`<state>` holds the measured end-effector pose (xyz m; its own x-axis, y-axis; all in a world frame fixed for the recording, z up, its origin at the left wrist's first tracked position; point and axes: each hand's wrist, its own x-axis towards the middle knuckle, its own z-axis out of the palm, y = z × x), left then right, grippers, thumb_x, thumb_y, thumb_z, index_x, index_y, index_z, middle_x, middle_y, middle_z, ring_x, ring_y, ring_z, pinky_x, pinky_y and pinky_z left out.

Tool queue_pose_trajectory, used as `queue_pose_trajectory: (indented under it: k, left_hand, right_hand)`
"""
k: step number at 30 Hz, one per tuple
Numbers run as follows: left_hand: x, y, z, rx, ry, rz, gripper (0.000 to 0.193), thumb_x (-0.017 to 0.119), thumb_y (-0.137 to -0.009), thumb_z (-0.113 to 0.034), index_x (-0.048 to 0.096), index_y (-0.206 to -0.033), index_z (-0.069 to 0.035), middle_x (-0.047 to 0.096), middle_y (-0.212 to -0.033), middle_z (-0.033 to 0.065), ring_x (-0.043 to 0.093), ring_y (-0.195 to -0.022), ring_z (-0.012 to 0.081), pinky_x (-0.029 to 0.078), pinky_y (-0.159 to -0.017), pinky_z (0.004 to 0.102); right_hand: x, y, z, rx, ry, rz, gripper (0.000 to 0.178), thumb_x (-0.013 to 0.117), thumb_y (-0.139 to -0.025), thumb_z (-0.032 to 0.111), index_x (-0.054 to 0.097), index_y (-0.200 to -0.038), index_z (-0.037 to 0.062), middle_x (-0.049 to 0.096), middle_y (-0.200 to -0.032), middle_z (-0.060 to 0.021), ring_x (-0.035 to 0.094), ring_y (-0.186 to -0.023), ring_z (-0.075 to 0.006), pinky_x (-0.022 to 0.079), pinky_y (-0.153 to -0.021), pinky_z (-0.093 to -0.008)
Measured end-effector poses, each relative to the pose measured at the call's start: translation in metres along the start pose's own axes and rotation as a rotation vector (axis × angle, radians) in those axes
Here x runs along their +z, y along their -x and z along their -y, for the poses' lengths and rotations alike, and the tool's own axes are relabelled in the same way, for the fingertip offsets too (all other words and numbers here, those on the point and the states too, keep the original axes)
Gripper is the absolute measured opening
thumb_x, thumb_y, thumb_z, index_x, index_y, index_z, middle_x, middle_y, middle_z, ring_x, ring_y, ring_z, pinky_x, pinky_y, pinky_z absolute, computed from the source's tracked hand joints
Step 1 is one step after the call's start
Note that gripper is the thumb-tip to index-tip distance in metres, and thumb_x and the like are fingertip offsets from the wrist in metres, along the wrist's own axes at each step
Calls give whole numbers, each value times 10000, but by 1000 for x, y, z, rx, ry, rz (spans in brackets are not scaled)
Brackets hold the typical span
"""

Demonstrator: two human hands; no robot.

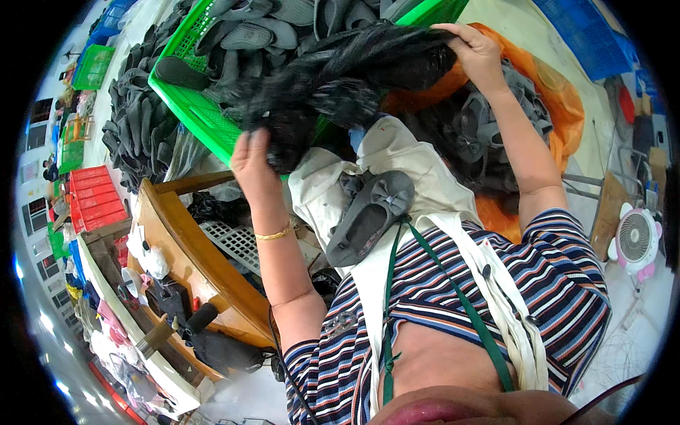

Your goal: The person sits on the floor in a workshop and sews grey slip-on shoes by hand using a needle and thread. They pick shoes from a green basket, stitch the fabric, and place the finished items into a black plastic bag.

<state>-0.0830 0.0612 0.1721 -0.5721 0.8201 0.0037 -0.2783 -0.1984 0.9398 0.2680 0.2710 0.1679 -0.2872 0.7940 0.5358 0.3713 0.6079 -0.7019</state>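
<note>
Between my two hands a black plastic bag (340, 67) is stretched out, partly smeared by motion. My right hand (478, 55) pinches one end of it at the upper right. At the other end my left hand (256, 159) is closed on its lower edge, the fingertips partly blurred. Behind and under the bag a green plastic basket (202, 138) holds many dark grey shoes (258, 32). On my lap, over the white apron (418, 159), lies a dark grey flat shoe with a bow (372, 219), with another partly hidden bow beside it.
An orange sack (559, 127) with dark shoes stands on the right. Left of the basket is a heap of grey shoes (142, 127). A wooden table (205, 276) curves along my left side, near a red crate (95, 198). A white and pink fan (635, 237) stands far right.
</note>
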Motion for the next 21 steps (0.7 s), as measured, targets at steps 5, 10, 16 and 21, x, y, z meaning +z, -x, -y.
queue_pose_trajectory:
  k: [5,10,16,21]
  left_hand:
    - [-32,-5,-21,76,510,-162,399,561,-912,-89,528,-1308,-46,608,-1249,150,571,-1175,302,483,-998,495]
    - [-40,13,-34,367,223,142,269,687,-830,-196,593,-1022,-32,606,-1117,157,572,-1047,291,429,-1018,440]
    - [-21,35,-36,423,31,200,261,675,-863,-205,586,-1032,-28,581,-1175,203,558,-1086,287,434,-1008,446]
    - [-12,40,-33,475,-4,222,233,627,-896,-225,613,-1032,-36,573,-1268,250,523,-1236,371,389,-1081,523]
  right_hand:
    - [-10,6,-40,442,139,46,337,674,-888,178,666,-1192,33,723,-1008,-85,665,-950,-141,505,-856,-283]
    - [-17,-4,13,32,275,162,453,649,-915,208,565,-1337,65,644,-1239,-100,615,-1134,-208,453,-992,-334]
    - [15,-20,131,-117,-376,493,288,578,-956,139,623,-1223,40,669,-1162,-129,661,-1031,-273,505,-907,-353]
    - [119,-29,157,-270,-188,1032,262,543,-942,122,650,-1138,-15,695,-1084,-186,673,-999,-313,525,-842,-394]
